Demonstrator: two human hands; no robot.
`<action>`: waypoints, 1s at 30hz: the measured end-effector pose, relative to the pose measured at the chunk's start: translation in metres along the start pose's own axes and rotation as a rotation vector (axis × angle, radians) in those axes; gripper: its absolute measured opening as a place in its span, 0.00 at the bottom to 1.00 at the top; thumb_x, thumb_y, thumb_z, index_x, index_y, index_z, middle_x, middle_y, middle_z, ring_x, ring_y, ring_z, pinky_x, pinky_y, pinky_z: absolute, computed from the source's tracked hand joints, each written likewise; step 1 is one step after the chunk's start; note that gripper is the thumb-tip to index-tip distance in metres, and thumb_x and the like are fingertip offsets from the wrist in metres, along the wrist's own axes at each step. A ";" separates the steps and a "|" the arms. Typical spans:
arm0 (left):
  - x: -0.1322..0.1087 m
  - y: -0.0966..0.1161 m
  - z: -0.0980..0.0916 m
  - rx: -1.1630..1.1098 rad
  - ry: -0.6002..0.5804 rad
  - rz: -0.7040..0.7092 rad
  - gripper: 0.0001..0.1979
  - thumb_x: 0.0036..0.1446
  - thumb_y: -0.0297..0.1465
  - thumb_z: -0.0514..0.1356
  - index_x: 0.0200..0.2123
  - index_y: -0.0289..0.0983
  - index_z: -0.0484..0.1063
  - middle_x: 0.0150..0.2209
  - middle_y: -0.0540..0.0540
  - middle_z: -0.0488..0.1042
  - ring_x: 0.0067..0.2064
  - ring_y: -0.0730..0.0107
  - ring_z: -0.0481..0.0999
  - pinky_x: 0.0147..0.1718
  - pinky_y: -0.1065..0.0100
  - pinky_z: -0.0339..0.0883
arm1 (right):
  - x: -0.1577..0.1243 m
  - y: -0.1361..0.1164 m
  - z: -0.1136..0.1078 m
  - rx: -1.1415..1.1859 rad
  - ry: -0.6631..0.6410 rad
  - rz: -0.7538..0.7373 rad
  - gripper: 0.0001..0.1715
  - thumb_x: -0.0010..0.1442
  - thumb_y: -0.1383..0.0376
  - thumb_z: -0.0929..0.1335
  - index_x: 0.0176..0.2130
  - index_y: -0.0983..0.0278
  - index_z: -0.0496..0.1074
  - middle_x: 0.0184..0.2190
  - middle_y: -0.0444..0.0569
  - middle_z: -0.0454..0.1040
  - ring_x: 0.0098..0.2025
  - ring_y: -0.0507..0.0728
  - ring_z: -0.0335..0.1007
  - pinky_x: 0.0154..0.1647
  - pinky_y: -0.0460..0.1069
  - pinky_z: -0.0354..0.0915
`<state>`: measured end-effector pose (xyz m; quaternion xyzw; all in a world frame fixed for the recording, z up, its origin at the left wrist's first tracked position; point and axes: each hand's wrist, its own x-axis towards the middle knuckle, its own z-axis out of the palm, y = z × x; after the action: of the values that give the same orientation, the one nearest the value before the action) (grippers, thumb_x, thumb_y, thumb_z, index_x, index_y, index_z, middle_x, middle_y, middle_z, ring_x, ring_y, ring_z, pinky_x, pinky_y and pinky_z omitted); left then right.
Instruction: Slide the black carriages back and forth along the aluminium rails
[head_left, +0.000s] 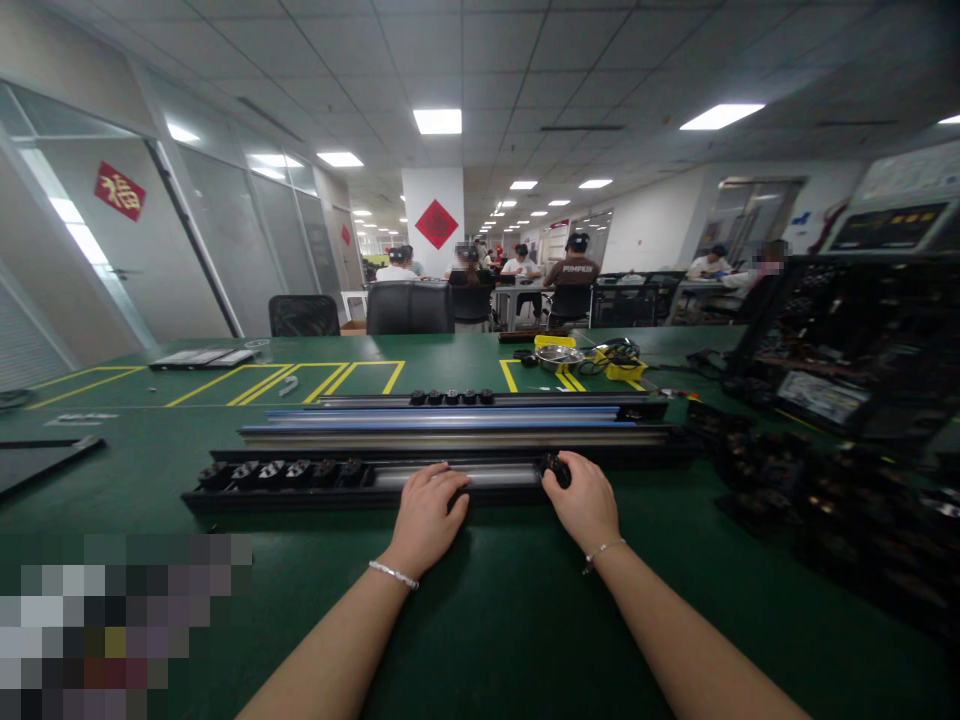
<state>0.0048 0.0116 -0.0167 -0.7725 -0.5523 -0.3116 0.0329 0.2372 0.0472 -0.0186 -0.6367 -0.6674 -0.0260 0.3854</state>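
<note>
A long black rail [225, 497] lies across the green table [480, 620] in front of me, with several small black blocks [281, 472] sitting in its left part. My left hand [429, 515] rests on the rail's front edge with fingers curled over it. My right hand [581, 497] is further right on the same rail, fingers pinched round a small black block [557, 468] in the channel. Behind this rail lie a silver and blue rail [450, 425] and another black rail [525, 400] carrying a short row of black knobs [451, 397].
Stacks of black parts [825, 500] crowd the table's right side, with a dark rack [847, 340] behind them. A metal bowl [559, 356] and yellow items stand at the back. A flat black piece [45, 455] lies at left. Other people sit at far tables.
</note>
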 end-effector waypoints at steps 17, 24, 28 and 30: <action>0.000 -0.001 0.000 -0.005 0.006 0.012 0.13 0.55 0.33 0.53 0.43 0.44 0.71 0.44 0.49 0.74 0.52 0.61 0.65 0.51 0.53 0.56 | 0.001 0.005 0.001 0.080 0.008 0.047 0.18 0.51 0.62 0.61 0.41 0.66 0.67 0.41 0.54 0.71 0.45 0.59 0.65 0.47 0.53 0.60; 0.000 0.000 0.000 -0.005 0.007 0.004 0.13 0.55 0.33 0.53 0.43 0.44 0.72 0.44 0.49 0.74 0.53 0.61 0.65 0.51 0.53 0.56 | 0.001 0.006 -0.001 0.074 0.013 0.081 0.18 0.51 0.62 0.61 0.41 0.65 0.67 0.41 0.52 0.71 0.45 0.59 0.65 0.46 0.52 0.60; 0.000 0.000 0.000 0.001 0.007 0.004 0.13 0.55 0.33 0.52 0.43 0.44 0.71 0.44 0.50 0.74 0.53 0.61 0.65 0.51 0.54 0.56 | 0.002 0.006 -0.003 0.070 0.011 0.103 0.17 0.51 0.61 0.61 0.41 0.64 0.67 0.40 0.52 0.71 0.44 0.59 0.66 0.44 0.52 0.61; 0.000 0.000 0.000 0.003 0.005 0.005 0.13 0.55 0.33 0.52 0.43 0.44 0.71 0.44 0.50 0.74 0.53 0.61 0.65 0.51 0.54 0.56 | 0.002 0.006 -0.004 0.062 0.008 0.131 0.17 0.51 0.61 0.61 0.40 0.64 0.68 0.40 0.52 0.71 0.43 0.59 0.66 0.41 0.51 0.61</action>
<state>0.0045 0.0114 -0.0164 -0.7730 -0.5507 -0.3128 0.0363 0.2448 0.0482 -0.0177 -0.6668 -0.6231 0.0172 0.4085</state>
